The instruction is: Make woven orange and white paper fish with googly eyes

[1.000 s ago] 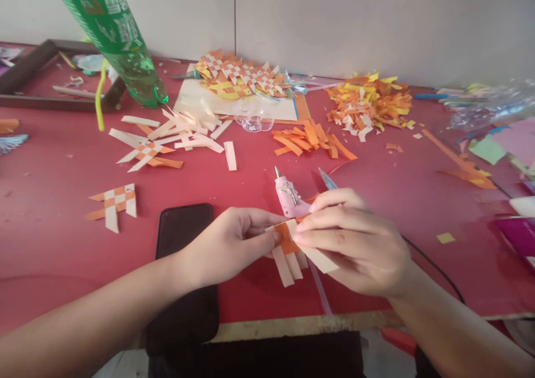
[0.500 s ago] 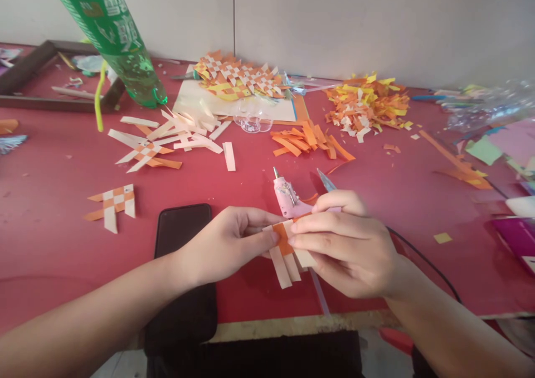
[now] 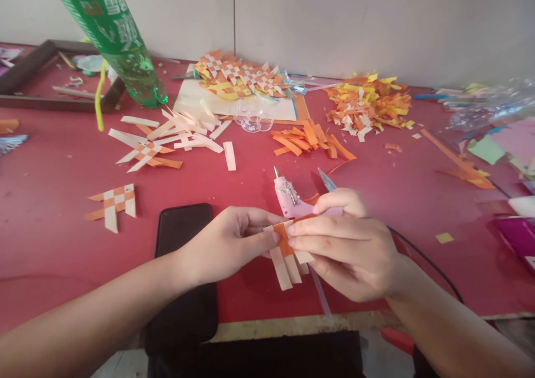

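Observation:
Both hands meet over the near edge of the red table (image 3: 50, 255). My left hand (image 3: 228, 244) pinches the left side of a small woven piece of orange and cream paper strips (image 3: 285, 255). My right hand (image 3: 349, 250) closes on its right side, fingers laid across the strips. Cream strip ends hang down below the fingers. A pink glue gun (image 3: 288, 197) lies just behind the hands, nozzle pointing away, and a scissor tip (image 3: 326, 179) shows past my right fingers.
A black phone (image 3: 184, 266) lies under my left forearm. A finished woven square (image 3: 113, 204) sits at left, loose cream strips (image 3: 175, 135) and orange strips (image 3: 311, 138) farther back, scrap heap (image 3: 368, 105), woven pile (image 3: 238, 77), green bottle (image 3: 117, 38), black cable (image 3: 430, 266).
My right hand has drawn in toward the woven piece, pulling the long cream strip through so less of it sticks out at lower right. The left hand has stayed put.

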`<control>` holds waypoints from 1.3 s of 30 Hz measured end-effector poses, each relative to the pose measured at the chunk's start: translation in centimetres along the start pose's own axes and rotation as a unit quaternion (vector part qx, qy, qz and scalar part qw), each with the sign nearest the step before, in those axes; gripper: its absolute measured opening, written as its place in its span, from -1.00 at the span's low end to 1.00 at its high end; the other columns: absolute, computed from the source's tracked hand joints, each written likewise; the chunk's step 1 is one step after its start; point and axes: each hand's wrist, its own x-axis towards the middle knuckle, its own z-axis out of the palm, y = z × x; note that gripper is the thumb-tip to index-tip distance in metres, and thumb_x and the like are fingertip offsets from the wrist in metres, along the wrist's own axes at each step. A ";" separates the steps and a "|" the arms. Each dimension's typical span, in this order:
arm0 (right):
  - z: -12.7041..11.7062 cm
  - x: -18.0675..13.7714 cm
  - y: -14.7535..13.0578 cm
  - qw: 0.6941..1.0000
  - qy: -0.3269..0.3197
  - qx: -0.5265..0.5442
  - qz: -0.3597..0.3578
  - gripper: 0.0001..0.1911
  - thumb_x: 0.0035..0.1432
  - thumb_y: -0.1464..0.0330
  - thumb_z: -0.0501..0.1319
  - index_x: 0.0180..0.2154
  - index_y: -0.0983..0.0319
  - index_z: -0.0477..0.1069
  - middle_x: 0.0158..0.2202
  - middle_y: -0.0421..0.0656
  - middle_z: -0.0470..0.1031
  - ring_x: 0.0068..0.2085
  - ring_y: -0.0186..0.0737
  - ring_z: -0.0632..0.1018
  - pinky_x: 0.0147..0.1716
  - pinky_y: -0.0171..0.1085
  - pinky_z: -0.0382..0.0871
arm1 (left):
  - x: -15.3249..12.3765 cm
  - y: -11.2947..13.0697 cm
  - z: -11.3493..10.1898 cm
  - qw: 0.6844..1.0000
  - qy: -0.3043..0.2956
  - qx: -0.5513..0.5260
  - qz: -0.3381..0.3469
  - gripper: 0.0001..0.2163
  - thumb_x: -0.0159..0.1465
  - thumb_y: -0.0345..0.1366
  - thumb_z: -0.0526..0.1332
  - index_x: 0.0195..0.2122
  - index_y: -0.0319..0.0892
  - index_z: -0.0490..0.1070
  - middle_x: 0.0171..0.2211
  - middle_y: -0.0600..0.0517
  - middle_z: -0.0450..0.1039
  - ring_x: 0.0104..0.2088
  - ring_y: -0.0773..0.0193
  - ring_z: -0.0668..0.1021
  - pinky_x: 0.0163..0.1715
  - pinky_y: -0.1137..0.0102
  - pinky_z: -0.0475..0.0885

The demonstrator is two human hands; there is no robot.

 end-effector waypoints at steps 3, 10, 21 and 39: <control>-0.2 0.1 -0.1 1.000 -0.002 0.004 0.005 -0.81 0.12 0.46 0.20 -0.24 0.16 0.53 -0.19 -0.22 0.65 -0.16 -0.09 0.50 -0.11 0.00 0.38 | 0.0 -0.1 -0.1 1.000 0.016 -0.016 0.003 -0.78 0.33 -0.26 0.21 -0.11 -0.25 0.56 -0.26 -0.04 0.64 -0.17 0.19 0.63 -0.09 0.34 0.47; -0.8 0.1 -0.6 1.000 -0.012 0.000 0.016 -0.65 0.28 0.19 0.04 -0.12 0.18 0.52 -0.05 -0.06 0.51 0.00 0.07 0.39 0.00 0.09 0.33 | 0.2 -0.2 0.0 0.998 0.046 -0.029 0.019 -0.84 0.24 -0.23 0.32 -0.27 -0.22 0.55 -0.33 0.03 0.63 -0.31 0.35 0.60 -0.27 0.51 0.43; 0.4 -0.1 -0.2 0.982 0.088 0.055 0.159 -0.70 0.06 0.31 0.31 -0.13 0.16 0.39 -0.20 -0.06 0.44 -0.14 -0.02 0.45 -0.10 0.06 0.39 | 0.3 -0.5 -0.3 0.984 0.115 -0.050 0.127 -0.91 0.27 -0.27 0.32 -0.27 -0.09 0.63 -0.20 0.08 0.64 -0.17 0.33 0.59 -0.09 0.48 0.42; 0.4 0.2 -0.2 0.981 0.088 0.059 0.165 -0.88 0.09 0.49 0.24 -0.42 0.16 0.40 -0.36 -0.15 0.47 -0.24 -0.13 0.44 -0.21 -0.04 0.39 | -0.3 -0.2 0.0 0.970 0.185 0.083 0.131 -0.84 0.22 -0.18 0.34 -0.35 -0.17 0.55 -0.38 0.06 0.59 -0.36 0.33 0.57 -0.34 0.50 0.44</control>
